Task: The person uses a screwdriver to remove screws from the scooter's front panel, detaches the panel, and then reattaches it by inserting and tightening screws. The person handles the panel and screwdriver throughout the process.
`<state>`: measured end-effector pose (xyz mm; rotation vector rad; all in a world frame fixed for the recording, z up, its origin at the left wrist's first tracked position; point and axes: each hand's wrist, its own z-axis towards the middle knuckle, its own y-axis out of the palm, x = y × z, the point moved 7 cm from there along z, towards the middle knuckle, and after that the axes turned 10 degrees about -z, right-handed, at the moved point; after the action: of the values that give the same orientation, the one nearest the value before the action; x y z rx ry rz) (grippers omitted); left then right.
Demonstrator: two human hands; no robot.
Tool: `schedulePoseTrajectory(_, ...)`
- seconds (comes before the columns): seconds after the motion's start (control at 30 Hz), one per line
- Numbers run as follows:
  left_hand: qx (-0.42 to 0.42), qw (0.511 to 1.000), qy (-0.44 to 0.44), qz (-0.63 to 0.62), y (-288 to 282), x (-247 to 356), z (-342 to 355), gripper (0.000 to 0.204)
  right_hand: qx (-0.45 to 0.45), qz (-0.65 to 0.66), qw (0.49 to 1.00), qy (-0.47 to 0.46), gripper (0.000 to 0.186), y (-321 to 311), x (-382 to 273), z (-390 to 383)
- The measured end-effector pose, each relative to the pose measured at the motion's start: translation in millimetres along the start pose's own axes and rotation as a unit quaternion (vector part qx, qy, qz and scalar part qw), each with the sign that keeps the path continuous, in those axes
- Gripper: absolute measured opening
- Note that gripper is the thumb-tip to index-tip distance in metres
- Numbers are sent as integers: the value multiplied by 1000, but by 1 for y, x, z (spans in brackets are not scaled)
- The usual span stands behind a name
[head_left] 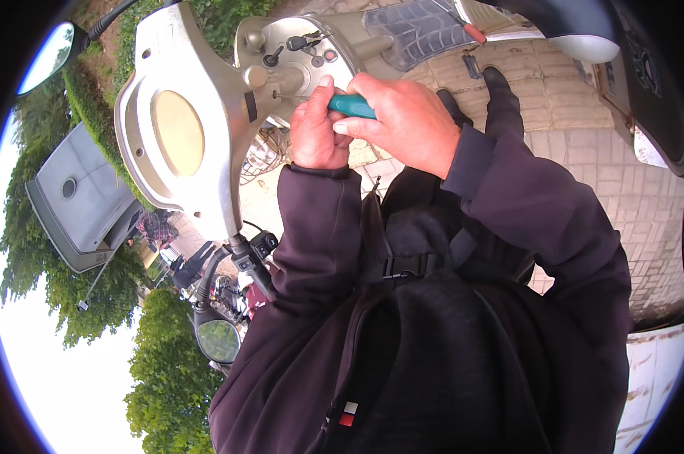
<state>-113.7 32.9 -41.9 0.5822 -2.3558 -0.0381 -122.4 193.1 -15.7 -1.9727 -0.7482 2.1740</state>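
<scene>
Here the right hand (406, 121) is wrapped around the teal handle of a screwdriver (352, 107), its fingers curled over the grip so that only a short stretch of smooth, glossy teal shows between the two hands; the shaft and tip are hidden. The left hand (317, 129) is closed into a loose fist just beside it, thumb up and touching the near end of the teal handle, so both hands are clamped together on the tool. The screwdriver lies roughly level, pointing toward the silver handlebar housing of a scooter (206, 113), right where the housing meets the round instrument panel (300, 53). That panel carries a few small buttons and a key-like knob, and the housing beside it has a large oval headlamp (177, 132) with a yellowish lens. Both forearms come up from the lower edge in dark jacket sleeves (319, 242), the left one rising steeply, the right one bent in from the right with the wrist cocked inward. A black strap with a plastic buckle (406, 266) crosses the chest between them. Farther out, a round mirror (217, 339) hangs on a stalk under the handlebar, another mirror (45, 57) sits at the upper left, the ground is pale paving brick (629, 174), and green trees (168, 378) fill the left side.
</scene>
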Motion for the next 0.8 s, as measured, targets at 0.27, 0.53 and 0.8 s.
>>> schedulePoseTrajectory(0.27, -24, 998, 51, 19, -6, -13, 4, 38, -246, 433, 815, 296, 53, 47, 36, -17)
schedulePoseTrajectory(0.53, 29, 998, 59, 4, -11, -4, -16, 36, -32, -166, 976, -139, 40, 14, -8, -7)
schedulePoseTrajectory(0.8, -20, 999, 44, 21, -10, -3, -3, 37, -352, 584, 641, 353, 47, 58, 24, -21)
